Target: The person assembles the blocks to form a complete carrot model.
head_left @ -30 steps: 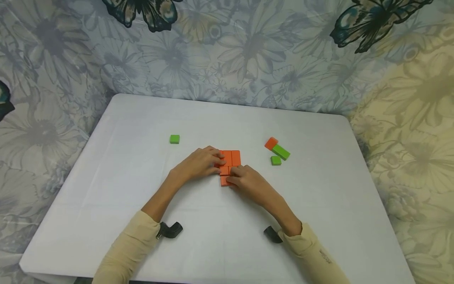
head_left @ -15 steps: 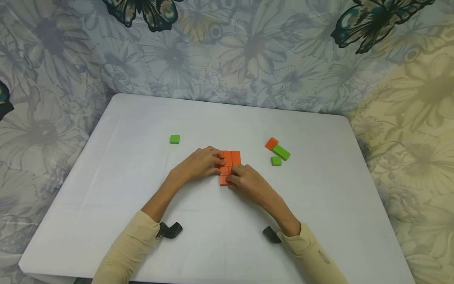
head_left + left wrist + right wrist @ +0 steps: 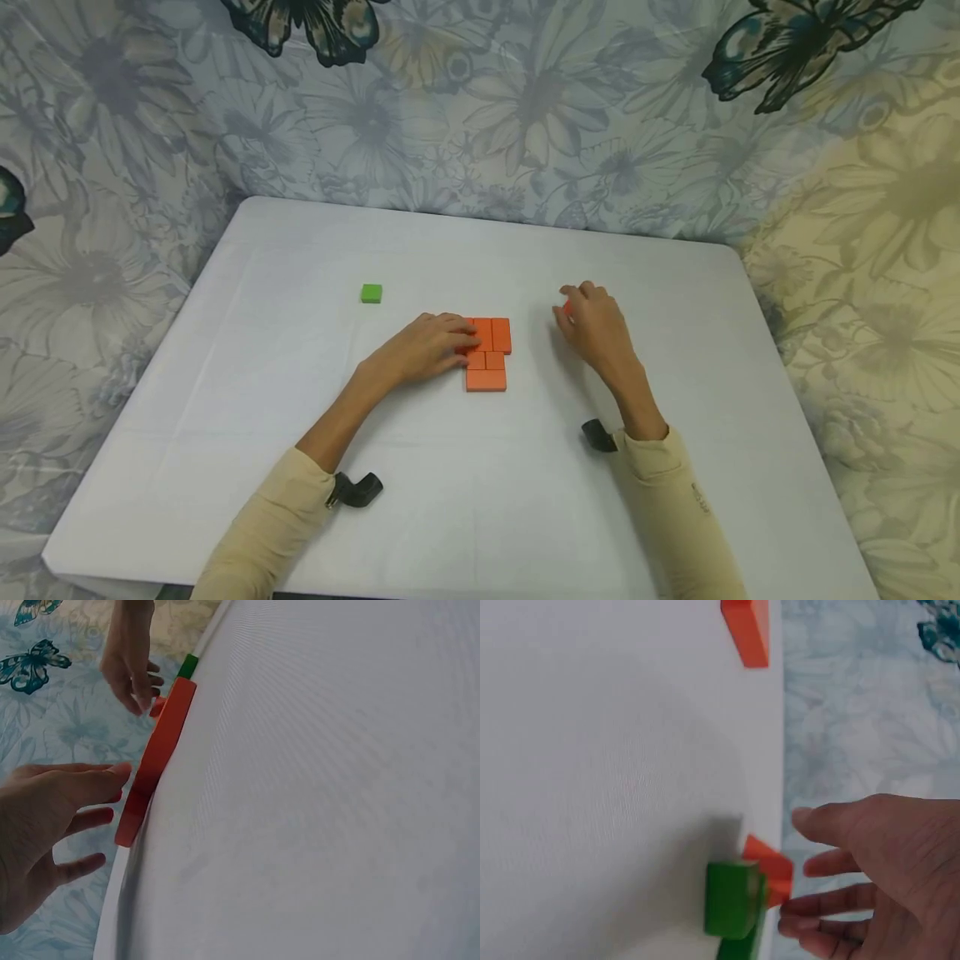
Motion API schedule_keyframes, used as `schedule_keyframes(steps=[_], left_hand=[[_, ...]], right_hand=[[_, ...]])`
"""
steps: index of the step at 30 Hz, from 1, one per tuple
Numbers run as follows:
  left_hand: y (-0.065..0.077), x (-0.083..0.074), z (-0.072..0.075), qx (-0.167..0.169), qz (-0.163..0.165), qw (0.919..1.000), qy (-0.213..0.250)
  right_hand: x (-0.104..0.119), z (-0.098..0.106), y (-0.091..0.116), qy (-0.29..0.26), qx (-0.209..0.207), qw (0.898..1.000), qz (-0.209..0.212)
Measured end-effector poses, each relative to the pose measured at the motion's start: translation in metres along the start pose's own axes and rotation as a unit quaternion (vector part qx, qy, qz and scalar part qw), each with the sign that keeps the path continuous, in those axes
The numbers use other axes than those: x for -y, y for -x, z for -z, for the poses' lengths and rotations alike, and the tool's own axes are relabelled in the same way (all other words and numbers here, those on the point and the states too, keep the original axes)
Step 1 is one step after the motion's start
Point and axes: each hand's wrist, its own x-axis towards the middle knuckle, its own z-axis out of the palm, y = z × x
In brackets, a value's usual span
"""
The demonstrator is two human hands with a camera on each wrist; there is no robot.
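Flat orange blocks lie close together mid-table, the near ones uncovered. My left hand stays at their left edge with loosely extended fingers, covering part of them; in the left wrist view its thumb reaches the orange row. Farther right, my right hand is over a separate orange block, which is mostly hidden from the head view. In the right wrist view that orange block sits beside a green block, and the right thumb and fingers are spread, with nothing gripped between them.
A small green block lies alone on the white table, left of the orange group. Another green piece shows behind the nearer green one in the right wrist view. Patterned cloth rises along the table's far edge.
My right hand has left the orange group and moved right and away from me, over the loose blocks, now hiding the green ones in the head view. My left hand has stayed put.
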Motion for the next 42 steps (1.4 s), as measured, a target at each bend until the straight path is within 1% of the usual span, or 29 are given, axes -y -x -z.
schedule_keyframes(steps=[2, 4, 6, 8, 10, 13, 17, 20, 22, 23, 25, 28, 30, 32, 35, 37, 39, 41, 42], left_hand=[[0.0, 0.0, -0.001, -0.007, -0.008, 0.9999, 0.001], [0.0, 0.001, -0.001, -0.013, -0.016, 0.9998, 0.003], [0.0, 0.001, -0.002, -0.015, -0.019, 0.9997, 0.005], [0.0, 0.001, -0.002, -0.015, -0.019, 0.9997, 0.009], [0.0, 0.002, -0.001, -0.016, -0.017, 0.9997, 0.011], [-0.001, 0.003, -0.001, -0.014, -0.013, 0.9997, 0.015], [-0.001, 0.002, -0.001, -0.013, -0.012, 0.9996, 0.021], [-0.001, 0.002, -0.002, -0.018, -0.018, 0.9994, 0.024], [0.0, 0.003, -0.001, -0.023, -0.02, 0.9993, 0.023], [0.0, 0.003, -0.001, -0.023, -0.018, 0.9993, 0.023], [0.0, 0.004, -0.002, -0.023, -0.018, 0.9993, 0.022], [-0.001, 0.004, -0.002, -0.018, -0.017, 0.9994, 0.024], [-0.001, 0.004, -0.002, -0.015, -0.018, 0.9994, 0.026], [-0.001, 0.003, -0.001, -0.012, -0.015, 0.9994, 0.029], [-0.001, 0.002, 0.001, -0.011, -0.012, 0.9993, 0.034], [-0.001, 0.002, 0.001, -0.01, -0.009, 0.9992, 0.037], [-0.001, 0.002, 0.001, -0.01, -0.01, 0.9992, 0.037], [-0.001, 0.003, 0.001, -0.006, -0.009, 0.9992, 0.038], [-0.001, 0.004, 0.0, -0.006, -0.01, 0.9993, 0.037]], right_hand=[[-0.015, -0.004, -0.007, 0.022, 0.019, 0.999, -0.015], [-0.025, -0.008, -0.011, 0.021, 0.047, 0.999, -0.011], [-0.029, -0.012, -0.014, -0.008, 0.072, 0.997, 0.004], [-0.028, -0.014, -0.017, -0.028, 0.084, 0.996, 0.014], [-0.025, -0.017, -0.019, -0.031, 0.077, 0.996, 0.015], [-0.019, -0.02, -0.023, -0.016, 0.063, 0.998, 0.001], [-0.01, -0.021, -0.027, -0.016, 0.06, 0.998, -0.014], [-0.007, -0.021, -0.028, -0.013, 0.036, 0.999, -0.007], [-0.006, -0.021, -0.029, 0.004, 0.016, 1.0, 0.002], [-0.006, -0.021, -0.029, 0.015, 0.013, 1.0, 0.005], [-0.005, -0.023, -0.03, 0.026, 0.02, 0.999, 0.001], [-0.004, -0.028, -0.031, 0.034, 0.048, 0.998, -0.011], [-0.003, -0.03, -0.032, 0.027, 0.05, 0.998, -0.013], [-0.002, -0.029, -0.033, 0.023, 0.04, 0.999, 0.0], [-0.001, -0.023, -0.033, 0.026, 0.032, 0.998, 0.04], [-0.001, -0.019, -0.031, 0.036, 0.04, 0.996, 0.075], [-0.002, -0.015, -0.027, 0.034, 0.047, 0.992, 0.11], [-0.003, -0.012, -0.024, 0.014, 0.053, 0.99, 0.131], [-0.004, -0.01, -0.022, 0.004, 0.055, 0.989, 0.135]])
